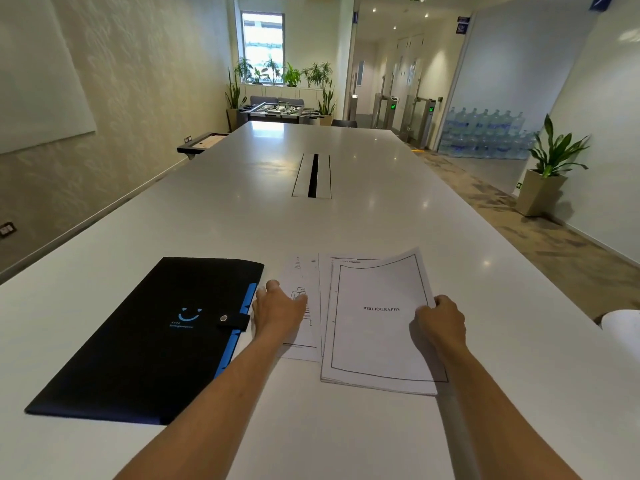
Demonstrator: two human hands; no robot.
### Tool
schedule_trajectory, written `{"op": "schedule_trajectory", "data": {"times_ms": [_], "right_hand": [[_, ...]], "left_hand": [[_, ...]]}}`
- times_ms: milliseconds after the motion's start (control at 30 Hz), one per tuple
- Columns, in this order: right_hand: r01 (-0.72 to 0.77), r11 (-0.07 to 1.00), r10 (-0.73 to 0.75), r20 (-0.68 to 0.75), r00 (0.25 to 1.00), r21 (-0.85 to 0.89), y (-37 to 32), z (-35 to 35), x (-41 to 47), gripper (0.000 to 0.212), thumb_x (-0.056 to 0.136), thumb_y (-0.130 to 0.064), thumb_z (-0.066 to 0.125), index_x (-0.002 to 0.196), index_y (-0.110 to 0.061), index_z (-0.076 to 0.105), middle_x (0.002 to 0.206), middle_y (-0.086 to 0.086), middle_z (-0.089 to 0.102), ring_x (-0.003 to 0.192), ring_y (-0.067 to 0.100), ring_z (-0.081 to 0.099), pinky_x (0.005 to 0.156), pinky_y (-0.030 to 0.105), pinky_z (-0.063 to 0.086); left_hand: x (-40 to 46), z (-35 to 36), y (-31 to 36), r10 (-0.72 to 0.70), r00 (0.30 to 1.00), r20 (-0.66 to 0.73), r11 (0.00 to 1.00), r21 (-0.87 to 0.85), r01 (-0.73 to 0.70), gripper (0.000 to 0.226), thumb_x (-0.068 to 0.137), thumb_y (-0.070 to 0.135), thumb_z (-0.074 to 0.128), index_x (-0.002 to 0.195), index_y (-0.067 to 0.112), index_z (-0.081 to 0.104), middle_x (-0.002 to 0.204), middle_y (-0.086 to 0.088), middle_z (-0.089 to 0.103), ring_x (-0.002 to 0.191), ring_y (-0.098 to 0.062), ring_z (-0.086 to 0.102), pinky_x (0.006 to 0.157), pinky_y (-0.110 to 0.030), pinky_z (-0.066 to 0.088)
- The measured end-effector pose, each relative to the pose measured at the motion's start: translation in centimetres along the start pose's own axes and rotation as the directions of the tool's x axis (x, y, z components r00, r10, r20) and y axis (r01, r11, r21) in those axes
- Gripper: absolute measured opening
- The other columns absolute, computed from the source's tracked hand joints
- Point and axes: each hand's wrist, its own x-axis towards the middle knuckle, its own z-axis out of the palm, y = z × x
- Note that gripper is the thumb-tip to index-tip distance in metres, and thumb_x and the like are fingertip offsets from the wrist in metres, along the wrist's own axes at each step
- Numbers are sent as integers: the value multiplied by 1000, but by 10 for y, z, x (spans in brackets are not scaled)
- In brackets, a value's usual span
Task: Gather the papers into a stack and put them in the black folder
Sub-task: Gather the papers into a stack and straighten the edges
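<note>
A black folder [145, 341] with a blue smiley, blue edge and snapped strap lies closed on the white table [311, 220], at the left. Right of it lie white papers: a top sheet marked BIBLIOGRAPHY [377, 323] on a small pile, and another printed sheet [301, 271] partly under it to the left. My left hand [278, 310] rests flat on that left sheet, fingers spread. My right hand [441, 322] pinches the right edge of the bibliography sheet, whose far right corner curls up off the pile.
A cable slot [313, 176] runs along the table's middle, farther out. Something white and rounded [623, 327] shows at the right table edge. A potted plant [550, 168] stands on the floor to the right.
</note>
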Motion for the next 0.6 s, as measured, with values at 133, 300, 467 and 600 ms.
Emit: {"op": "schedule_trajectory", "data": {"times_ms": [133, 300, 467, 600], "right_hand": [[8, 1000, -8, 10, 1000, -6, -7, 10, -8, 45, 87, -14, 53, 129, 0, 49, 123, 21, 60, 107, 38, 59, 86, 42, 49], [32, 999, -32, 25, 999, -12, -13, 22, -18, 43, 87, -15, 52, 127, -2, 50, 119, 19, 61, 104, 36, 60, 85, 42, 50], [38, 999, -38, 31, 999, 2, -17, 33, -26, 44, 87, -17, 52, 129, -4, 50, 120, 17, 62, 104, 35, 60, 84, 41, 50], [43, 999, -43, 22, 999, -3, -17, 35, -30, 43, 86, -18, 51, 128, -5, 50, 119, 15, 63, 103, 33, 61, 86, 43, 51]], "left_hand": [[3, -3, 4, -47, 998, 30, 994, -101, 50, 66, 84, 36, 67, 137, 8, 40, 126, -14, 50, 100, -23, 54, 84, -42, 50], [6, 2, 10, -152, 974, 166, 875, -437, 211, 65, 84, 13, 70, 138, 3, 36, 88, -3, 45, 76, -17, 51, 82, -40, 53], [9, -1, 19, -165, 968, 187, 919, -328, 220, 53, 84, 19, 71, 126, -1, 45, 78, 1, 45, 82, -21, 55, 80, -36, 52], [17, 0, 18, -191, 957, 217, 902, -347, 258, 51, 85, 20, 71, 123, -2, 47, 86, -2, 51, 81, -17, 54, 67, -30, 43]]}}
